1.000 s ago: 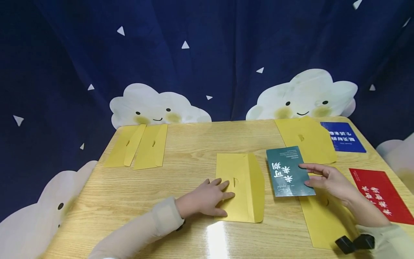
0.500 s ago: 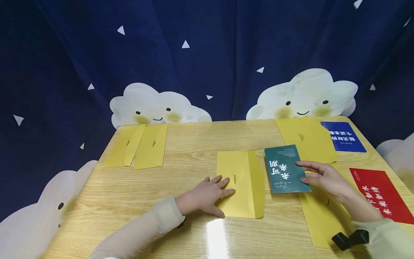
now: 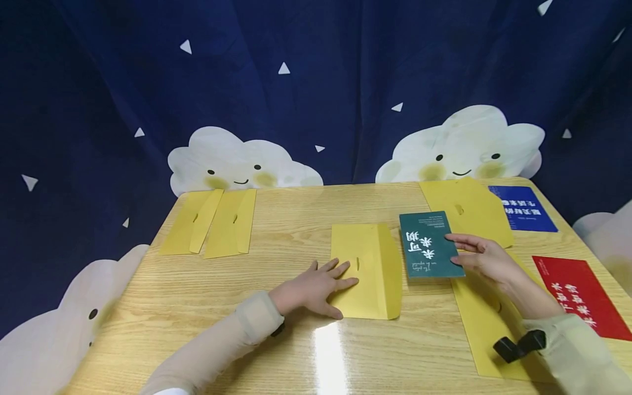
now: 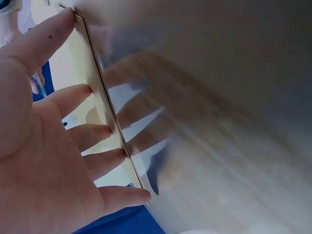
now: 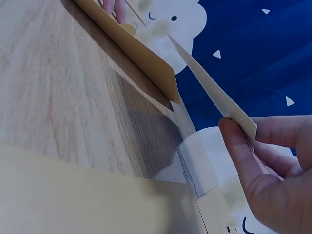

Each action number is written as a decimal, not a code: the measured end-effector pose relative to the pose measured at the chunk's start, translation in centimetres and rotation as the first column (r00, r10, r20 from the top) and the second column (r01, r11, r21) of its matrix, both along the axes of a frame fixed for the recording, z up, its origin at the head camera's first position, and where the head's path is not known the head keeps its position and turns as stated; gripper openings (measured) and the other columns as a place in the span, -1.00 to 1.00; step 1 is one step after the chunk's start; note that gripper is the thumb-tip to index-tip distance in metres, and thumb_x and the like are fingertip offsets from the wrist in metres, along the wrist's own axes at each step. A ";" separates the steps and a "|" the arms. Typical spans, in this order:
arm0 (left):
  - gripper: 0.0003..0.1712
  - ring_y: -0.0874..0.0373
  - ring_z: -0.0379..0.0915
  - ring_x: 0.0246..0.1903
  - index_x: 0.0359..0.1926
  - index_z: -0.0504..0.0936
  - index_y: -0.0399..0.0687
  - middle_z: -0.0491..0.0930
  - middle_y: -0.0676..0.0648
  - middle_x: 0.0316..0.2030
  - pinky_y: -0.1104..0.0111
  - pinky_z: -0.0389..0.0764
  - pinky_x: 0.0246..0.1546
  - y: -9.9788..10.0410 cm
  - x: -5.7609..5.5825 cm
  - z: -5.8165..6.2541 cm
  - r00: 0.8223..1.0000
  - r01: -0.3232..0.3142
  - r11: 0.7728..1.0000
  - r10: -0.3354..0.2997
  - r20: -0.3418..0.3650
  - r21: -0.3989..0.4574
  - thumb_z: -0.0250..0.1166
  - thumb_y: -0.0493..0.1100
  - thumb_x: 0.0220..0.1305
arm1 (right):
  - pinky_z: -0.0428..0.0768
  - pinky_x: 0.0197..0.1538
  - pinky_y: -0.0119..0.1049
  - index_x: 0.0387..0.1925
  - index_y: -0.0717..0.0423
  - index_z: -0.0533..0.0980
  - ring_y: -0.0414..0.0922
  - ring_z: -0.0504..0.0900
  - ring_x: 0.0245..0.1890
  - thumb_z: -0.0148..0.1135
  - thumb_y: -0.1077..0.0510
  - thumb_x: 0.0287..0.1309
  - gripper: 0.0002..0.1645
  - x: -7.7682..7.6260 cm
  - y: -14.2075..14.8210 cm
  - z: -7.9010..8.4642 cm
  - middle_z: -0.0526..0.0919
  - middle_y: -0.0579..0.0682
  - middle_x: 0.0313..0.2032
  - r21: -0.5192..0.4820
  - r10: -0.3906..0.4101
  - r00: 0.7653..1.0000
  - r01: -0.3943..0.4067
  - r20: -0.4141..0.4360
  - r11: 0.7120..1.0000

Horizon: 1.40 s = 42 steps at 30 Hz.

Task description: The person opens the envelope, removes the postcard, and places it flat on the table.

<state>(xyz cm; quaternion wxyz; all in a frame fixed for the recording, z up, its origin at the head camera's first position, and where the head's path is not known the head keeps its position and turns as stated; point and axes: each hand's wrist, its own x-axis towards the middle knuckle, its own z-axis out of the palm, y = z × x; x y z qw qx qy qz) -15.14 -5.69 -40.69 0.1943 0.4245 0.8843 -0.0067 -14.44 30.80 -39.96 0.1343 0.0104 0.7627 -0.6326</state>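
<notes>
A yellow envelope [image 3: 360,293] lies mid-table, its flap folded out to the right. My left hand [image 3: 316,286] rests on the envelope's left part with fingers spread; the left wrist view shows those fingers [image 4: 73,100] straight along its edge. To the right, my right hand [image 3: 486,260] pinches a dark green card [image 3: 429,241] with white writing by its right edge. The right wrist view shows the card [image 5: 214,92] nearly edge-on between thumb and fingers, raised off the table, beside the envelope's flap [image 5: 141,53].
Two yellow envelopes [image 3: 229,225] lie at the back left. More yellow envelopes [image 3: 464,214] lie at the right, one of them under my right forearm. A blue card [image 3: 525,211] and a red card [image 3: 582,296] lie at the table's right edge. A dark blue curtain [image 3: 336,82] hangs behind.
The green card, pinched in my right hand, has moved a little away from me and left. The middle envelope has slid slightly toward the back under my left hand.
</notes>
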 end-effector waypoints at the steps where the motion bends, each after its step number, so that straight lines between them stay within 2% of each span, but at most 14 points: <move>1: -0.10 -0.08 -0.27 0.35 0.39 0.06 0.25 -0.17 -0.10 0.40 -0.18 0.01 0.16 0.0 -0.1 0.0 1.000 -0.005 1.000 0.005 0.010 0.003 0.22 0.26 0.07 | 0.54 -0.23 -0.45 0.16 0.17 0.32 -0.27 0.56 -0.29 0.26 0.27 0.05 -0.40 -0.1 0.0 0.0 0.51 -0.21 -0.20 -0.018 -0.001 1.000 0.001 -0.001 1.000; 9: -0.10 -0.09 -0.31 0.36 0.39 0.05 0.22 -0.18 -0.12 0.40 -0.19 -0.05 0.17 0.2 -1.0 0.4 0.998 -0.034 0.999 0.034 0.048 -0.007 0.22 0.24 0.09 | 0.53 -0.33 -0.47 -0.02 -0.11 0.44 -0.29 0.55 -0.35 0.25 0.34 0.03 -0.52 -1.3 -0.3 0.0 0.48 -0.20 -0.21 -0.127 -0.033 0.999 0.038 0.036 0.991; 15: -0.10 -0.08 -0.32 0.36 0.39 0.04 0.24 -0.20 -0.11 0.40 -0.19 -0.07 0.18 0.4 -1.9 0.2 0.998 -0.040 0.999 0.041 0.048 -0.011 0.22 0.25 0.09 | 0.45 -0.45 -0.51 0.03 -0.14 0.41 -0.33 0.42 -0.51 0.23 0.33 0.06 -0.49 -2.3 -0.4 -0.2 0.34 -0.10 -0.13 -0.088 -0.066 0.996 0.071 0.067 0.994; 20: -0.09 -0.04 -0.36 0.36 0.39 0.03 0.26 -0.22 -0.08 0.40 -0.17 -0.10 0.19 0.5 -2.7 0.0 0.995 -0.064 0.998 0.065 0.071 -0.008 0.23 0.24 0.08 | 0.40 -0.50 -0.52 0.18 -0.03 0.32 -0.35 0.36 -0.57 0.20 0.31 0.09 -0.41 -3.2 -0.6 -0.1 0.26 0.01 -0.03 -0.044 -0.085 0.993 0.089 0.086 0.995; 24: -0.09 -0.04 -0.37 0.37 0.39 0.03 0.25 -0.23 -0.08 0.40 -0.16 -0.10 0.20 0.6 -3.2 -0.1 0.995 -0.069 0.998 0.069 0.075 -0.004 0.24 0.24 0.08 | 0.47 -0.38 -0.51 0.32 0.16 0.14 -0.36 0.41 -0.45 0.16 0.30 0.14 -0.27 -3.8 -0.8 -0.2 0.18 0.13 0.11 -0.014 -0.088 0.992 0.089 0.088 0.996; 27: -0.09 -0.05 -0.38 0.36 0.39 0.03 0.24 -0.22 -0.09 0.40 -0.17 -0.10 0.19 0.8 -3.6 -0.1 0.994 -0.070 0.998 0.070 0.079 0.003 0.24 0.23 0.08 | 0.49 -0.35 -0.50 0.34 0.20 0.09 -0.36 0.46 -0.38 0.16 0.30 0.14 -0.24 -4.3 -1.0 -0.4 0.15 0.18 0.17 0.006 -0.090 0.992 0.090 0.091 0.996; 30: -0.09 -0.06 -0.38 0.36 0.39 0.04 0.22 -0.22 -0.10 0.40 -0.19 -0.11 0.19 0.9 -3.9 -0.1 0.993 -0.076 0.997 0.074 0.087 0.014 0.24 0.22 0.08 | 0.49 -0.37 -0.50 0.34 0.21 0.09 -0.35 0.47 -0.42 0.14 0.32 0.13 -0.24 -4.9 -1.2 -0.5 0.21 0.15 0.10 -0.005 -0.097 0.990 0.098 0.098 0.995; 36: -0.09 -0.07 -0.39 0.36 0.39 0.04 0.21 -0.23 -0.10 0.40 -0.18 -0.12 0.19 1.0 -4.6 0.1 0.992 -0.083 0.996 0.081 0.095 0.015 0.24 0.21 0.09 | 0.39 -0.49 -0.52 0.33 0.27 0.07 -0.34 0.31 -0.57 0.07 0.37 0.16 -0.28 -5.9 -1.4 -0.7 0.21 0.03 -0.10 -0.021 -0.103 0.991 0.105 0.084 0.994; 42: -0.08 -0.07 -0.39 0.36 0.39 0.03 0.22 -0.24 -0.10 0.40 -0.19 -0.14 0.18 1.0 -5.3 -0.1 0.993 -0.080 0.997 0.078 0.088 0.020 0.24 0.24 0.08 | 0.34 -0.55 -0.52 0.32 0.24 0.10 -0.33 0.27 -0.65 0.07 0.36 0.16 -0.30 -6.9 -1.3 -1.0 0.26 -0.05 -0.30 -0.027 -0.128 0.987 0.131 0.101 0.991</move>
